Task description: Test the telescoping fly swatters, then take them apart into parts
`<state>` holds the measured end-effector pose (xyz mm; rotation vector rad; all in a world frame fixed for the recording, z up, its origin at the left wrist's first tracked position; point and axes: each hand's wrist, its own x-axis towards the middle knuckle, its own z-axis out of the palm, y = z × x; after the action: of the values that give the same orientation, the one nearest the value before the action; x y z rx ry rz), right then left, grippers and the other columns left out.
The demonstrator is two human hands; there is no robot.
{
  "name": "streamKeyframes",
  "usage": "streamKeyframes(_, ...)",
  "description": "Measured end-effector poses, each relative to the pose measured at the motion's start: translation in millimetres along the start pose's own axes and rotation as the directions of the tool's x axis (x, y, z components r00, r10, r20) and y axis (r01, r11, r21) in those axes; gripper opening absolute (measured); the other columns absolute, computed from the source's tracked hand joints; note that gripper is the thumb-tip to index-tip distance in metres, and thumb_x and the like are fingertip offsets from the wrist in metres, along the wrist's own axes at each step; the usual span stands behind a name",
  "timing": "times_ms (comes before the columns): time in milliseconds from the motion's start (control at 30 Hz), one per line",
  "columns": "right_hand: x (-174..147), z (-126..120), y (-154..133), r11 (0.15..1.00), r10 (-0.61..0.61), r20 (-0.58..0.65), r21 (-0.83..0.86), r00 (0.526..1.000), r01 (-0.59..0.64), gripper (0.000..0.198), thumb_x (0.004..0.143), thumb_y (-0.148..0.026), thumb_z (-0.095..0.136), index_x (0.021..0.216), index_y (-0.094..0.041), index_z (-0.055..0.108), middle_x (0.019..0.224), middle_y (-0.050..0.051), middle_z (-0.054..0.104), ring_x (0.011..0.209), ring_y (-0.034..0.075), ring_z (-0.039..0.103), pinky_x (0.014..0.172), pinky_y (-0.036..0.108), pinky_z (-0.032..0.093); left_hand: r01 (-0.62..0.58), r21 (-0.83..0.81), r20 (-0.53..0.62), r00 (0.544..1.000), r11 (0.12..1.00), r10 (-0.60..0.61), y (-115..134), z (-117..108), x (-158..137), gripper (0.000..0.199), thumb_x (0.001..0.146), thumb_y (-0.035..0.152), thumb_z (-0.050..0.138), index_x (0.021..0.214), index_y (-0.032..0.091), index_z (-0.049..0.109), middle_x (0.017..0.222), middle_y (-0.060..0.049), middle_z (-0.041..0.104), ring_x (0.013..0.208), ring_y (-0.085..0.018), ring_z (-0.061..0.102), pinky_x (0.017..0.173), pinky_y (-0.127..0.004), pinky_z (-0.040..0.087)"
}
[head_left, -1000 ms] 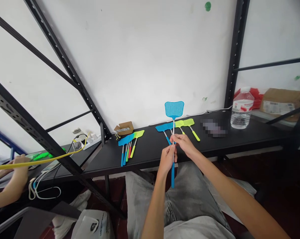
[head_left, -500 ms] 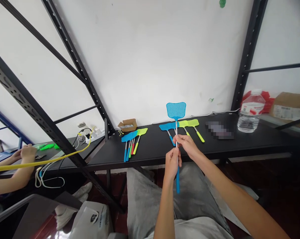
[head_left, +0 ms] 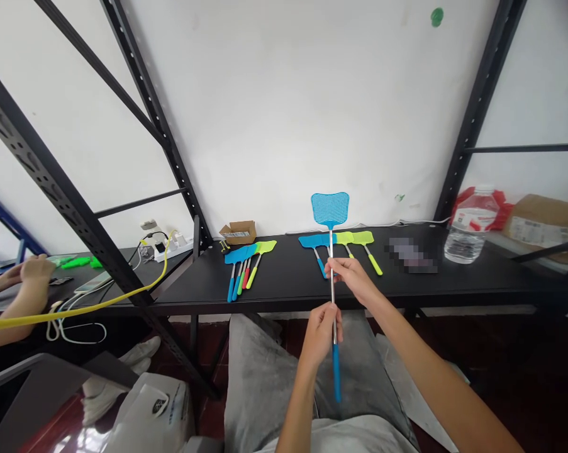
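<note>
"At the table's (head_left: 288, 277) front edge, what is held?"

"One blue fly swatter (head_left: 333, 291), mesh head uppermost, blue grip end over the person's lap."

"State of the hands?"

"Both clamped on its metal rod: the right hand (head_left: 350, 275) higher, fingertips pinching; the left hand (head_left: 321, 322) lower, just above the grip. The hands are apart from each other."

"Remaining swatters?"

"Two groups, lying flat. Behind the right hand, a row (head_left: 344, 238) with blue and yellow-green heads. Further left, an overlapping fan (head_left: 246, 253), its handles blue, green, red and yellow-green."

"Other items?"

"Small open cardboard box (head_left: 240, 236) behind the fan, near the wall. Clear bottle (head_left: 467, 239) towards the table's right end. Between the row and the bottle, one item (head_left: 412, 253) is pixelated; I cannot identify it fairly."

"Other persons?"

"One co-worker's hand (head_left: 37, 268) at far left, well apart."
</note>
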<state>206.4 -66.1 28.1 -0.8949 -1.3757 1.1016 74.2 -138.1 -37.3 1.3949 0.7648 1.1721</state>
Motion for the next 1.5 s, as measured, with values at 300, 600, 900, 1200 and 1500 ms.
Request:
streamKeyframes(300,-16.0,11.2,-12.3,0.977,0.122,0.462,-0.213,0.878,-0.023,0.046,0.086,-0.060,0.057,0.077,-0.016,0.068,0.069,0.004,0.064,0.062,0.015,0.060,0.063,0.029,0.046,-0.056,-0.035,-0.174,0.984,0.998,0.049,-1.4,-4.2,0.1,0.047,0.093,0.059,0.043,0.073,0.018,0.052,0.039,0.005,0.045,0.034,-0.008,0.034,0.042,-0.022,0.026)
streamKeyframes(600,-13.2,9.0,-8.2,0.971,0.072,0.406,-0.237,0.911,0.029,0.044,0.086,-0.056,0.058,0.073,-0.015,0.070,0.069,0.004,0.062,0.066,0.015,0.054,0.065,0.028,0.042,-0.080,-0.079,-0.178,0.982,0.994,0.065,-3.9,-2.9,2.7,0.052,0.093,0.060,0.042,0.062,0.019,0.045,0.035,0.007,0.034,0.033,-0.007,0.028,0.043,-0.022,0.031)
streamKeyframes(900,-10.9,3.9,-13.7,0.975,0.004,0.273,-0.217,0.962,0.058,0.046,0.086,-0.057,0.057,0.071,-0.016,0.071,0.073,0.005,0.065,0.071,0.016,0.055,0.066,0.029,0.042,-0.082,-0.097,-0.136,0.988,0.992,0.068,6.9,7.1,2.3,0.052,0.095,0.060,0.039,0.062,0.020,0.043,0.035,0.007,0.033,0.032,-0.007,0.026,0.042,-0.023,0.031)
streamKeyframes(1200,-4.9,-32.0,-21.3,0.988,-0.051,-0.007,-0.146,0.999,0.049,0.043,0.079,-0.059,0.065,0.069,-0.017,0.071,0.074,0.006,0.065,0.069,0.016,0.054,0.062,0.028,0.043,-0.013,-0.071,-0.036,0.999,0.997,0.011,7.7,32.7,-9.7,0.052,0.094,0.062,0.038,0.064,0.020,0.043,0.041,0.007,0.030,0.038,-0.008,0.028,0.044,-0.024,0.027)
streamKeyframes(1500,-1.1,-51.4,-20.1,0.992,-0.088,-0.119,-0.098,0.989,0.076,0.043,0.074,-0.060,0.070,0.068,-0.018,0.072,0.078,0.007,0.066,0.069,0.016,0.055,0.060,0.027,0.044,-0.020,-0.043,0.014,1.000,0.999,0.020,3.9,41.1,-10.6,0.055,0.094,0.064,0.036,0.062,0.020,0.041,0.042,0.006,0.031,0.040,-0.008,0.029,0.045,-0.025,0.025)
